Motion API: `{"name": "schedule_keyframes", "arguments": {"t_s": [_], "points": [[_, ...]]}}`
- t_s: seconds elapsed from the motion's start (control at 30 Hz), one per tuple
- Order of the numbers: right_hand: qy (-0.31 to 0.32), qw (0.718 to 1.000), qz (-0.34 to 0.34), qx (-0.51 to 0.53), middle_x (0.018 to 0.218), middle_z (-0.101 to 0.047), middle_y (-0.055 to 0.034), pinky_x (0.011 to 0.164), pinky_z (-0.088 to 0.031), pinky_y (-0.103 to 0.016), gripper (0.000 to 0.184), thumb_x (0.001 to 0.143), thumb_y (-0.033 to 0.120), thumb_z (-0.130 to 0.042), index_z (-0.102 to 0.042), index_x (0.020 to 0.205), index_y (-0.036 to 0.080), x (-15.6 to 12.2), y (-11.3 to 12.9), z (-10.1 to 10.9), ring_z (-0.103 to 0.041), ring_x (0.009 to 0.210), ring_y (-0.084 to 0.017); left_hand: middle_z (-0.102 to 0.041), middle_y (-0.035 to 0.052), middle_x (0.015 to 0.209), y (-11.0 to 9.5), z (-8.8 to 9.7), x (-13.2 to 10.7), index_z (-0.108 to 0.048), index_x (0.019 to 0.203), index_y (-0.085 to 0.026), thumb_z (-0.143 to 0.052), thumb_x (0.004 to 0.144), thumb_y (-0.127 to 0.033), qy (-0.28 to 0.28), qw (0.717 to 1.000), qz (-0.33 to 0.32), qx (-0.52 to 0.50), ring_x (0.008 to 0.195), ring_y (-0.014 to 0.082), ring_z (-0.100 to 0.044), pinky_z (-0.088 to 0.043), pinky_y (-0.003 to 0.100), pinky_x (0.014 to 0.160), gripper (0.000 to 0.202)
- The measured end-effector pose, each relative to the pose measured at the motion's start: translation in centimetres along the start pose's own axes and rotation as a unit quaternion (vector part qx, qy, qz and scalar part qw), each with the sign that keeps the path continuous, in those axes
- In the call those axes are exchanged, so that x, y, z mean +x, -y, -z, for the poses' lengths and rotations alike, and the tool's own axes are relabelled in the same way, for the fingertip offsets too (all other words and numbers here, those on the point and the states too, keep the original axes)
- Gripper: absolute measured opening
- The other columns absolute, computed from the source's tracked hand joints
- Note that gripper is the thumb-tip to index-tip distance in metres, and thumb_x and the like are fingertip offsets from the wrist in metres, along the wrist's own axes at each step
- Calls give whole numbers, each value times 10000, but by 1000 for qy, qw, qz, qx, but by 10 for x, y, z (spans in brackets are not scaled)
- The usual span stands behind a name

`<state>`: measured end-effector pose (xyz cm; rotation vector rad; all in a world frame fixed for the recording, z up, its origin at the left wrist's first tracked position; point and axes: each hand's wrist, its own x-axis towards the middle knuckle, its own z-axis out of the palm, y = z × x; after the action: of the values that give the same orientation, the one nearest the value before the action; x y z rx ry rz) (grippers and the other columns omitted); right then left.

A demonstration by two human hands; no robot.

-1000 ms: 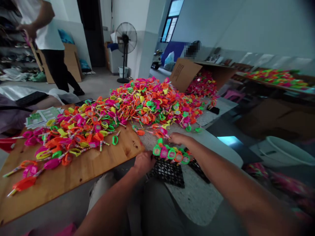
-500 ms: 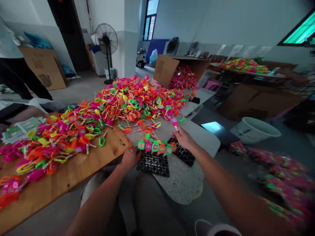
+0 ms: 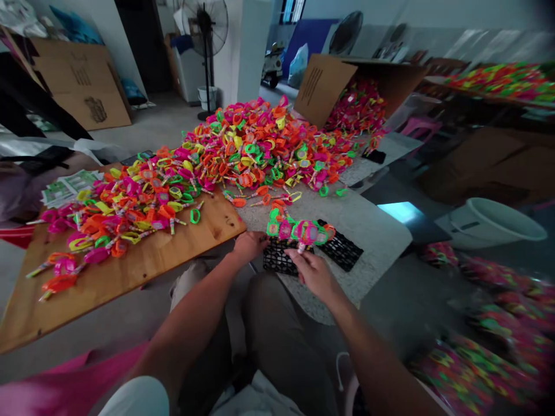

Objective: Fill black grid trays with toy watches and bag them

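Note:
A black plastic grid tray lies at the near edge of the speckled table. A row of bright toy sticks stands upright in it. My left hand grips the tray's left side, fingers closed. My right hand pinches a pink toy stick and holds it at the front row of the tray. A second black grid tray lies just to the right.
A big heap of pink, orange, green and yellow toy sticks covers the table and the wooden board. An open cardboard box spills more behind. A white tub stands on the floor at right. A standing fan is far back.
My right hand took a pink toy stick from the heap and brought it back down to the front of the tray. My view swung left and down.

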<state>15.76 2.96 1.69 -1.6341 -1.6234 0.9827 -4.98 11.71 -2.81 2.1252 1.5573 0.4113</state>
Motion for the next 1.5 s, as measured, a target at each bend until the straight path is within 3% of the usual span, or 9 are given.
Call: {"name": "schedule_keyframes", "arguments": {"t_s": [0.1,0.27,0.47,0.73,0.93,1.03,1.2,1.4,1.5], "points": [[6,1000,13,23,633,-640,6,522,-438,-270,449,916,546,-539,-696,1120,178,15,-4,-25,-569,507,-165,-786,51,960,2,1,-4,-767,1088,-242,-606,955,-385,2,1000,-15,-14,865,170,-715,-476,222,751,253],[-6,1000,0,-24,710,-704,-38,609,-491,-300,314,861,500,-613,-679,898,196,32,-8,-56,-651,598,-202,-787,62,988,3,3,-7,-772,1090,-228,-606,948,-368,11,999,-30,-28,896,177,-718,-472,219,744,259],[-129,967,111,-188,1028,-722,-142,859,-481,-367,265,872,427,-605,-720,890,190,33,-18,-80,-651,983,-279,-790,60,969,4,3,-5,-782,1098,-253,-575,953,-407,18,999,-16,-43,906,185,-725,-477,219,727,296],[-121,941,49,-311,992,-729,-121,759,-424,-315,275,931,411,-603,-741,912,174,24,-17,-82,-654,903,-244,-793,37,993,5,0,-5,-781,1121,-299,-578,946,-423,12,999,-25,-47,908,183,-724,-486,220,732,295],[-110,928,18,-357,1029,-730,-129,707,-402,-300,272,944,400,-608,-750,963,169,26,-11,-86,-664,879,-231,-793,49,953,2,4,-5,-791,1089,-270,-569,953,-428,15,998,-29,-50,865,174,-722,-479,212,712,304],[-100,937,34,-334,992,-735,-130,722,-419,-303,285,949,410,-593,-753,939,175,28,-10,-84,-669,879,-239,-790,61,919,2,4,-4,-790,1082,-241,-575,948,-392,11,999,-21,-46,831,173,-719,-476,214,702,295],[-119,945,106,-284,1058,-740,-125,799,-449,-300,305,984,366,-522,-722,1111,175,22,-18,-82,-674,953,-243,-790,58,930,6,2,-3,-789,1062,-238,-582,937,-353,10,998,-30,-49,801,162,-714,-458,210,671,268],[-147,939,71,-304,1032,-736,-150,804,-459,-311,298,998,334,-505,-722,1094,154,21,-12,-94,-679,937,-250,-787,52,922,5,-3,-2,-781,1068,-248,-588,942,-380,-10,998,-15,-53,828,160,-709,-440,211,693,266],[-135,941,88,-296,1048,-729,-134,817,-475,-308,267,986,310,-523,-712,1097,158,16,-6,-91,-675,942,-242,-774,61,891,3,-2,-5,-779,996,-220,-574,953,-369,-22,998,-14,-53,798,156,-697,-418,215,667,257]]}}
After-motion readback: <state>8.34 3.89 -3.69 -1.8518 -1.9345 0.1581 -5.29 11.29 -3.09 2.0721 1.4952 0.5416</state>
